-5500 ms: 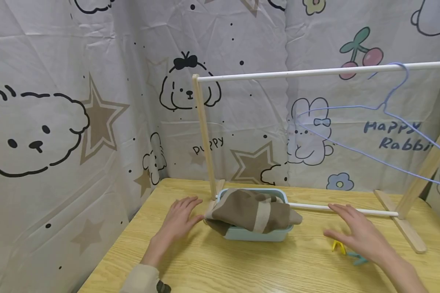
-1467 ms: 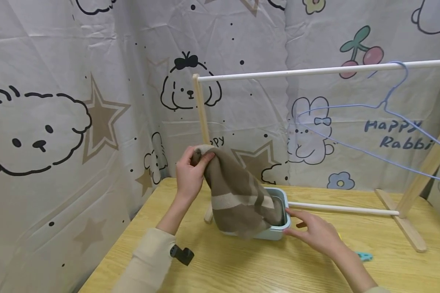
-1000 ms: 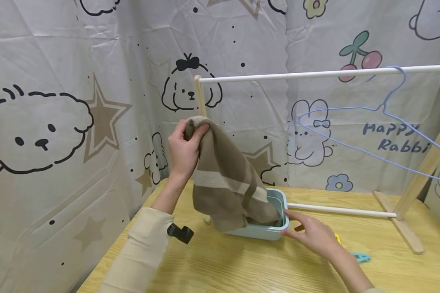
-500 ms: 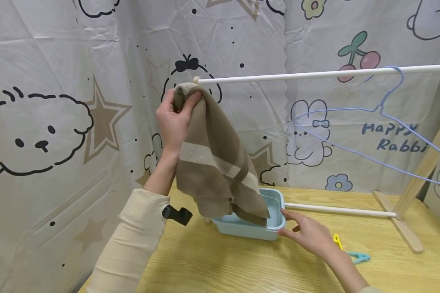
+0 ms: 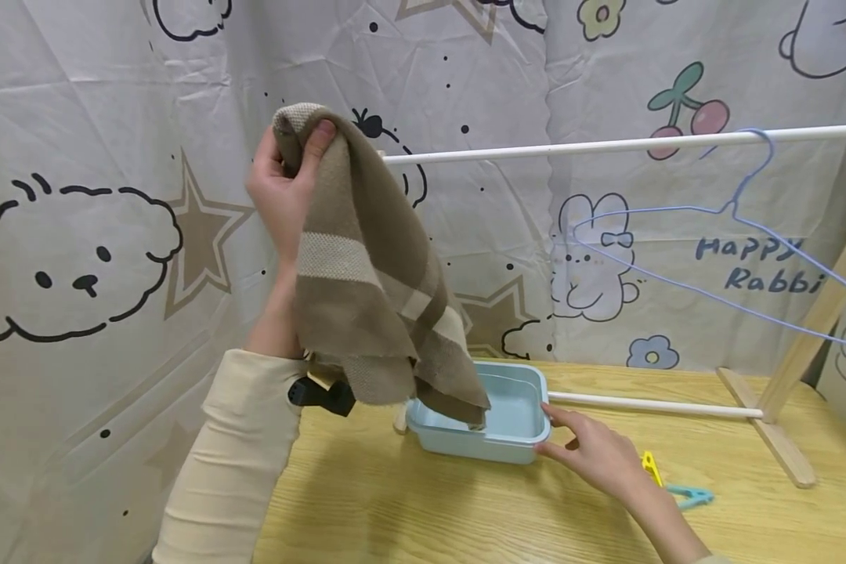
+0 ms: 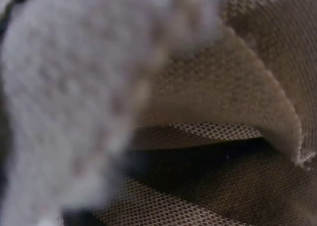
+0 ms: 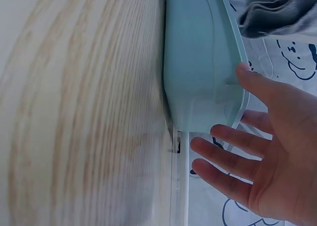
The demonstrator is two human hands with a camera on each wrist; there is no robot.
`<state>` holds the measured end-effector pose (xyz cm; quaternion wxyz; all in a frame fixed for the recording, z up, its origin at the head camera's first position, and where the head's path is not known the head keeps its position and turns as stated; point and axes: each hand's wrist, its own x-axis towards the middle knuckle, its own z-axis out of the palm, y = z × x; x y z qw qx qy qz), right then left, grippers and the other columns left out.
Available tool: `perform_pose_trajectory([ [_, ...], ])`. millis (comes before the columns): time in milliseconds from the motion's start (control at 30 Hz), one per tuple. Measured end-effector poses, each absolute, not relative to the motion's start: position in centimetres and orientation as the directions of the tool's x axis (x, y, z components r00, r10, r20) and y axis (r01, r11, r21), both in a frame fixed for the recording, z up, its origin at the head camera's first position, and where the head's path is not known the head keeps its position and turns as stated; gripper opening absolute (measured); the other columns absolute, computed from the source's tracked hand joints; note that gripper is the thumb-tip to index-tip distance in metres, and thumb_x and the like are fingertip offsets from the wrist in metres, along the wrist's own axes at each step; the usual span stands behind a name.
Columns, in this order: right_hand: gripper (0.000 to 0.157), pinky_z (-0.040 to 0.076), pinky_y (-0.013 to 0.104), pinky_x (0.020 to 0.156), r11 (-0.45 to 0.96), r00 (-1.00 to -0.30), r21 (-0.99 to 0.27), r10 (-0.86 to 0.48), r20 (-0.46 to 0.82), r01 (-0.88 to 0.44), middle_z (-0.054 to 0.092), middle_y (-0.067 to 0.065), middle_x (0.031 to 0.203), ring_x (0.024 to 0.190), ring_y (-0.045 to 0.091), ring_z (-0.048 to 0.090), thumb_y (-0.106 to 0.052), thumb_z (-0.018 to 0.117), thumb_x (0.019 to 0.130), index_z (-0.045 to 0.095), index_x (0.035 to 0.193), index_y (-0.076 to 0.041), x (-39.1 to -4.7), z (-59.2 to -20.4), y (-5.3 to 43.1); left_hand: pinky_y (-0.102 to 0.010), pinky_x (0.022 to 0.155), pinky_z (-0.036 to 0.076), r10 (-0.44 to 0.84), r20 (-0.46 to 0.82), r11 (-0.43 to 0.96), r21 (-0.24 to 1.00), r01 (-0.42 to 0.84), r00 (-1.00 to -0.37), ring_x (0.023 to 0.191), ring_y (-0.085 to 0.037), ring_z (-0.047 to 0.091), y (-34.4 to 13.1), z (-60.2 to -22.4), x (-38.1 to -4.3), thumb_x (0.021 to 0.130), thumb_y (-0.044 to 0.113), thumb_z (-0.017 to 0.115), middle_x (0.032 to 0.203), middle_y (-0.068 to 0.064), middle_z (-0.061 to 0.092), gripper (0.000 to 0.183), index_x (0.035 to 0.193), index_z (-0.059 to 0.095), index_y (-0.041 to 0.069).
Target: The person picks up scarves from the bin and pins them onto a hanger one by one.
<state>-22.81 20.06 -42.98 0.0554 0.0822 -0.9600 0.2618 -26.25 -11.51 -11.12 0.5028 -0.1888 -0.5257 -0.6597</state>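
Observation:
In the head view my left hand (image 5: 285, 188) pinches a bunched top corner of a brown cloth with cream stripes (image 5: 366, 290) between thumb and fingers. The cloth hangs down in folds, its lowest tip over a pale blue plastic basin (image 5: 515, 399). Whether that tip touches the basin cannot be told. My right hand (image 5: 595, 454) holds the basin's right end, thumb and index finger at the rim. The right wrist view shows the thumb of that right hand (image 7: 287, 146) on the rim and the other fingers spread. Folds of the cloth (image 6: 223, 87) fill the left wrist view.
Behind the basin stands a wooden rack with a white top rail (image 5: 557, 146) and a low white rail (image 5: 648, 403). A blue wire hanger (image 5: 733, 205) hangs from the top rail. Yellow (image 5: 650, 467) and teal (image 5: 691, 496) clips lie by the right wrist on the wooden table (image 5: 409, 517).
My left hand has grasped the cloth and raised it up and left, drawing most or all of it out of the basin. My right hand has moved left to the basin's right end and stayed there.

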Motion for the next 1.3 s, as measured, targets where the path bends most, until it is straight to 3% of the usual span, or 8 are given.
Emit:
perform_pose_trajectory([
  [333, 0.077, 0.048, 0.033, 0.057, 0.849, -0.98, -0.495, -0.121, 0.156, -0.183, 0.065, 0.008, 0.132, 0.084, 0.012, 0.068, -0.065, 0.069, 0.081, 0.054, 0.143, -0.021, -22.5, -43.2, 20.1, -0.019, 0.065, 0.04, -0.505, 0.735, -0.024, 0.512, 0.859, -0.452, 0.06, -0.001, 0.047, -12.9, -10.2, -23.4, 0.086, 0.004, 0.072, 0.057, 0.012, 0.048, 0.029, 0.065, 0.059, 0.019],
  [467, 0.077, 0.055, 0.05, 0.069, 0.867, -0.965, -0.449, -0.122, 0.233, -0.218, 0.062, 0.011, 0.136, 0.106, 0.029, 0.068, -0.066, 0.068, 0.082, 0.056, 0.141, -0.019, -22.1, -43.0, 20.3, -0.017, 0.06, 0.038, -0.482, 0.73, -0.008, 0.55, 0.835, -0.485, 0.056, 0.001, 0.045, -13.0, -11.6, -23.5, 0.086, 0.003, 0.072, 0.055, 0.013, 0.046, 0.031, 0.063, 0.059, 0.019],
  [600, 0.072, 0.051, 0.065, 0.077, 0.869, -0.927, -0.405, -0.14, 0.347, -0.283, 0.061, 0.012, 0.137, 0.124, 0.041, 0.056, -0.062, 0.069, 0.083, 0.057, 0.14, -0.02, -21.6, -42.4, 20.7, -0.016, 0.057, 0.035, -0.445, 0.751, 0.037, 0.559, 0.828, -0.488, 0.057, 0.001, 0.042, -13.0, -13.5, -23.5, 0.085, 0.006, 0.073, 0.056, 0.015, 0.047, 0.03, 0.065, 0.061, 0.025],
  [933, 0.059, 0.053, 0.06, 0.074, 0.855, -0.895, -0.396, -0.158, 0.417, -0.336, 0.064, 0.009, 0.127, 0.117, 0.039, 0.059, -0.049, 0.073, 0.087, 0.059, 0.136, -0.018, -21.2, -41.9, 22.4, -0.016, 0.057, 0.036, -0.337, 0.801, 0.109, 0.555, 0.824, -0.495, 0.06, 0.0, 0.043, -13.8, -17.9, -25.9, 0.085, 0.009, 0.074, 0.062, 0.015, 0.052, 0.017, 0.08, 0.069, 0.025],
  [1067, 0.057, 0.053, 0.06, 0.075, 0.85, -0.88, -0.392, -0.158, 0.448, -0.352, 0.064, 0.007, 0.125, 0.116, 0.037, 0.058, -0.048, 0.072, 0.088, 0.061, 0.134, -0.017, -21.1, -41.7, 23.0, -0.017, 0.053, 0.034, -0.301, 0.82, 0.167, 0.547, 0.82, -0.486, 0.057, 0.0, 0.041, -14.1, -19.8, -26.9, 0.086, 0.01, 0.074, 0.062, 0.015, 0.049, 0.009, 0.081, 0.069, 0.016],
  [1300, 0.052, 0.051, 0.062, 0.081, 0.842, -0.853, -0.386, -0.152, 0.499, -0.376, 0.065, 0.012, 0.124, 0.114, 0.038, 0.06, -0.043, 0.074, 0.088, 0.063, 0.131, -0.015, -20.8, -41.0, 24.1, -0.021, 0.059, 0.043, -0.304, 0.752, 0.15, 0.643, 0.751, -0.584, 0.064, -0.005, 0.051, -13.8, -22.4, -27.2, 0.087, 0.021, 0.077, 0.07, 0.012, 0.058, 0.011, 0.088, 0.071, 0.011],
])
